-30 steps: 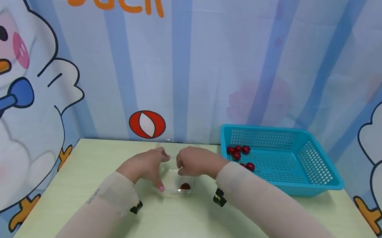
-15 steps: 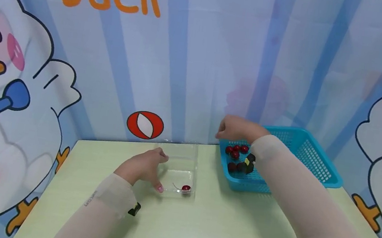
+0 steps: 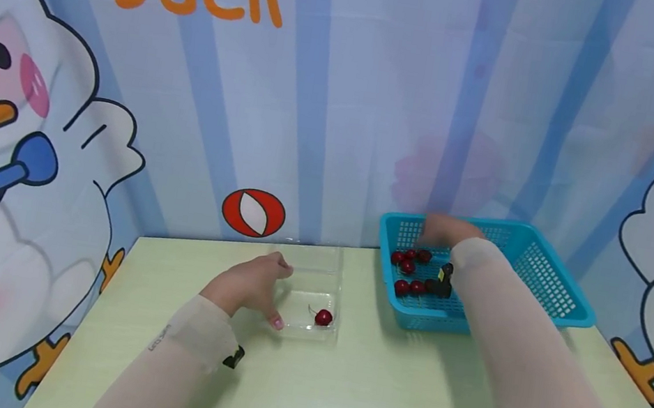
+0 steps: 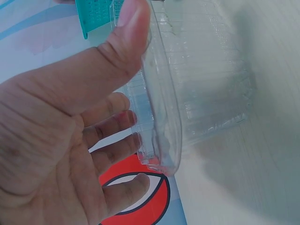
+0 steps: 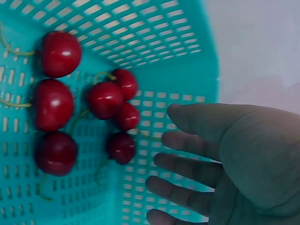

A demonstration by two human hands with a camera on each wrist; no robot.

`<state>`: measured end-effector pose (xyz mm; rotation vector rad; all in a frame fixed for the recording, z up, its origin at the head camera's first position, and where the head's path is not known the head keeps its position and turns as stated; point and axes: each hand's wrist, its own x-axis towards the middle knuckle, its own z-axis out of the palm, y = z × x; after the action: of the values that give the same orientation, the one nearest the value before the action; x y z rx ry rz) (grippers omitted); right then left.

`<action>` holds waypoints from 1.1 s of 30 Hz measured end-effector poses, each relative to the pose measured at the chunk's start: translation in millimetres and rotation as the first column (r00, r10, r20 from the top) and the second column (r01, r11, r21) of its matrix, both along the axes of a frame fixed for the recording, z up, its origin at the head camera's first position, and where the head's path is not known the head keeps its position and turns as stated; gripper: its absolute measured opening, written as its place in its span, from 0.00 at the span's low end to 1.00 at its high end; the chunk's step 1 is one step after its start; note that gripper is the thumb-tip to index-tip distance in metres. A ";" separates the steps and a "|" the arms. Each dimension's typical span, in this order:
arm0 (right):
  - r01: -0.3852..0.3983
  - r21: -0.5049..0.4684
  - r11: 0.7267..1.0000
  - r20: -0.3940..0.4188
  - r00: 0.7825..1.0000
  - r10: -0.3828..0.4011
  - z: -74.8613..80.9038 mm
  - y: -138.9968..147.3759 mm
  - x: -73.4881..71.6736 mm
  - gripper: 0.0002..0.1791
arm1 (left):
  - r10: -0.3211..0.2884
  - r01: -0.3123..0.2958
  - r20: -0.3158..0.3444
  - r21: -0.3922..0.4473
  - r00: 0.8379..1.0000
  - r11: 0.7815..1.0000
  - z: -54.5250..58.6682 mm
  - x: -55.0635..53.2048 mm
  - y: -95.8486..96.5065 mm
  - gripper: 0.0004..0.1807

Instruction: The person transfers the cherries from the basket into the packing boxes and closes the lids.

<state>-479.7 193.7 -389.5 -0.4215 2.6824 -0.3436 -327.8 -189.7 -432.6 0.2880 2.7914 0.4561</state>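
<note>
A clear plastic box (image 3: 304,306) with its lid folded back stands on the table; inside it lies one red cherry (image 3: 323,318) with a stem. Along the box's left edge rests my left hand (image 3: 248,285), thumb and fingers spread apart. In the left wrist view the thumb (image 4: 133,28) lies at the rim and some fingertips touch the plastic. My right hand (image 3: 445,231) is inside the blue basket (image 3: 544,279), its fingers extended and holding nothing. Several cherries (image 5: 104,100) with green stems lie beside those fingers, apart from them.
The pale table (image 3: 330,395) extends toward me. Behind it hangs a striped curtain (image 3: 356,95) with duck drawings. The basket's raised rim (image 5: 208,61) stands close to my right hand.
My right hand has moved from above the plastic box rightward to the basket and down into it, and its fingers have opened. The left hand stays at the box.
</note>
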 end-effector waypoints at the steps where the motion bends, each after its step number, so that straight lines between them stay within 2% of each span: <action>1: 0.004 -0.004 1.000 0.018 1.000 -0.004 -3.6 1.0 -1.9 0.17 | 0.000 0.000 0.000 0.002 1.000 1.000 0.2 0.1 -0.2 0.62; 2: 0.003 -0.003 1.000 0.043 0.999 -0.003 -6.8 1.7 -3.5 0.22 | 0.000 0.000 0.000 0.003 1.000 1.000 0.3 0.0 -0.3 0.62; 5: -0.001 -0.006 1.000 0.081 0.997 0.002 -14.9 3.7 -5.3 0.28 | -0.002 0.002 0.000 0.006 1.000 1.000 -0.4 0.0 0.0 0.62; 13: 0.052 0.007 0.999 0.120 0.991 -0.053 -27.4 1.3 -3.8 0.23 | 0.005 -0.005 0.004 0.007 1.000 1.000 -0.8 -0.5 1.4 0.62; 17: 0.076 0.010 0.997 0.143 0.987 -0.077 -30.2 -2.6 -3.5 0.25 | 0.004 -0.004 0.003 0.004 1.000 1.000 1.2 0.3 0.8 0.62; 21: 0.093 -0.007 0.996 0.141 0.986 -0.091 -32.6 -3.0 -3.1 0.25 | 0.002 -0.002 0.002 -0.007 1.000 1.000 2.8 1.3 0.1 0.62; 28: 0.111 -0.028 0.993 0.092 0.990 -0.108 -36.1 0.1 -3.1 0.15 | -0.003 0.003 0.009 -0.013 1.000 1.000 3.2 0.8 1.7 0.61; 33: 0.087 -0.042 0.995 0.089 0.993 -0.083 -33.5 0.7 -4.0 0.19 | 0.005 -0.005 0.014 -0.016 1.000 1.000 4.4 2.0 2.6 0.61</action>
<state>-483.7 194.4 -423.0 -0.2990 2.6167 -0.4385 -325.7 -187.1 -428.1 0.2729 2.7815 0.4357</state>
